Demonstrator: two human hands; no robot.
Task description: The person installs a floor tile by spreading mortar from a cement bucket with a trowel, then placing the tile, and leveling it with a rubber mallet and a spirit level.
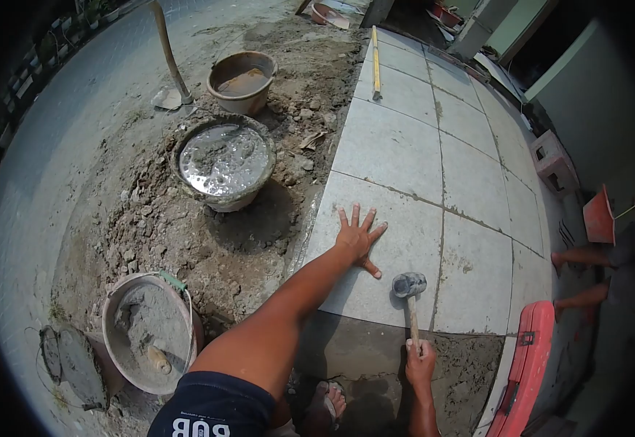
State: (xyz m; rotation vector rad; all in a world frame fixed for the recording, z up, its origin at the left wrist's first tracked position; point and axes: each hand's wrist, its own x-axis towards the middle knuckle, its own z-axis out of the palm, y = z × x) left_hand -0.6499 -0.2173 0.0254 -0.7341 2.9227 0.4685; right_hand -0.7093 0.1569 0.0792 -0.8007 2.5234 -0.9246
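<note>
My left hand (pixel 359 237) lies flat with fingers spread on a pale grey floor tile (pixel 332 280). To its right, my right hand (pixel 420 362) is wrapped round the wooden handle of a mallet (pixel 409 285). The mallet's dark head is over the same tile, near its right edge; whether it touches the tile I cannot tell. Wet grey mortar (pixel 346 342) borders the tile's front edge, close to my feet.
Buckets of wet mix (pixel 223 204), brown water (pixel 243 108) and grey powder (pixel 124 364) stand on the soil at left. A yellow level (pixel 376 65) lies on the far tiles. A red case (pixel 525 371) is at right, near another person's legs (pixel 583 296).
</note>
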